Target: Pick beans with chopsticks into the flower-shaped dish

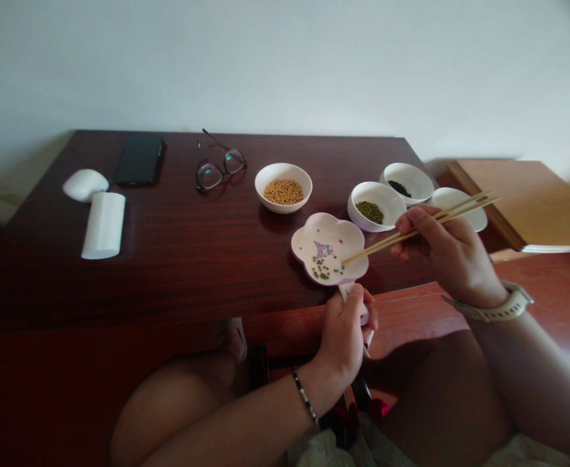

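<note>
My left hand [345,331] is wrapped round the handle of a flower-shaped plate [307,230] with a purple rim and a cartoon print. Several green beans [321,268] lie loose in its lower part. In my right hand [450,253] is a pair of wooden chopsticks [386,241], their tips down at the plate's right side near the beans. Whether the tips pinch a bean is too small to tell. Just behind the plate, a white bowl [390,200] holds more green beans. Another white bowl [418,178] has black beans in it, and a third bowl [271,174] holds yellow soybeans.
A white dish [476,220] sits at the right, partly hidden by my hand and the chopsticks. Glasses [222,172], a black flat case [140,159], a white cylinder [104,226] and a rounded white object [85,185] stand on the left of the dark table [192,259]. A wooden stool-like surface [537,201] is beyond the right edge.
</note>
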The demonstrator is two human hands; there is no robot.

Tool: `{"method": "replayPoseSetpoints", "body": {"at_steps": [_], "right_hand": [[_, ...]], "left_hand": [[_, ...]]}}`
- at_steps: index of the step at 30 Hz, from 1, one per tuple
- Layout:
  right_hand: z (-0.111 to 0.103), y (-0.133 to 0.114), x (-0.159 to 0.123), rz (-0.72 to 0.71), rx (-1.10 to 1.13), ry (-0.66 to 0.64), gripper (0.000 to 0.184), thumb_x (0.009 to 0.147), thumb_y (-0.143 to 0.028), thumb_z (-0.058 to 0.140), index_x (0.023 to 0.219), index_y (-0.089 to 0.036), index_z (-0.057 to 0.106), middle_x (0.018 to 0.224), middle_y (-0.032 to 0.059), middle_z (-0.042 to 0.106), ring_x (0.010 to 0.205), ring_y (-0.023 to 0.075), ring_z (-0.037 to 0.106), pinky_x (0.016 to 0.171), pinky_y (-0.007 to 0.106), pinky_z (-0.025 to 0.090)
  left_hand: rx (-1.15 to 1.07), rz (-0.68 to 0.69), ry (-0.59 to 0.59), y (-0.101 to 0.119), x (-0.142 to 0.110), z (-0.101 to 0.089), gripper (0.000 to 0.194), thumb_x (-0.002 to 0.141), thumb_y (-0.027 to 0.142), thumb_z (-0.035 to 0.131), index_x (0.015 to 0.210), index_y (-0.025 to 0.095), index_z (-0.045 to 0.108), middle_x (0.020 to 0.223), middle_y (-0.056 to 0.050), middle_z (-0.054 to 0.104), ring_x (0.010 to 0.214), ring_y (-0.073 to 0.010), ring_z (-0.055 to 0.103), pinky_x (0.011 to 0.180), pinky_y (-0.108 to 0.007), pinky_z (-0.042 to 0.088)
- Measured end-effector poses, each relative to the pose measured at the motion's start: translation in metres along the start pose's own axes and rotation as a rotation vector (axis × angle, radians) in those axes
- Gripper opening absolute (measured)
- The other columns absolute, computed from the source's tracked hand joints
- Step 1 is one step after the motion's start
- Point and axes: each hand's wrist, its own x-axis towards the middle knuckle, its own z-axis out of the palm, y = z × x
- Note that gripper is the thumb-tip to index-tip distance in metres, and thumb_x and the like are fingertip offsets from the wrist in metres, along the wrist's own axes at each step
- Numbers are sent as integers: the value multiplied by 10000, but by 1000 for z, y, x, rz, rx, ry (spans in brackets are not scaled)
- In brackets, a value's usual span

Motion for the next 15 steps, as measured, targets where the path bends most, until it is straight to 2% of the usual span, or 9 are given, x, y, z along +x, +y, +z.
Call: {"method": "replayPoseSetpoints", "body": {"at_steps": [11,15], "right_hand": [[3,3,0,-19,15,-57,382,1047,-552,703,861,-218,717,756,28,671,634,136,667,556,246,585],[6,9,4,-52,58,36,368,1045,-549,710,888,-216,718,814,22,660,653,119,674,564,224,591]], "left_hand": [[-12,24,0,-2,1,-1,412,966,583,633,837,197,569,592,36,518,492,-86,366,471,-230,223],[-10,26,3,-2,1,-1,409,961,581,639,844,196,569,602,34,524,502,-86,373,479,-228,233]]}}
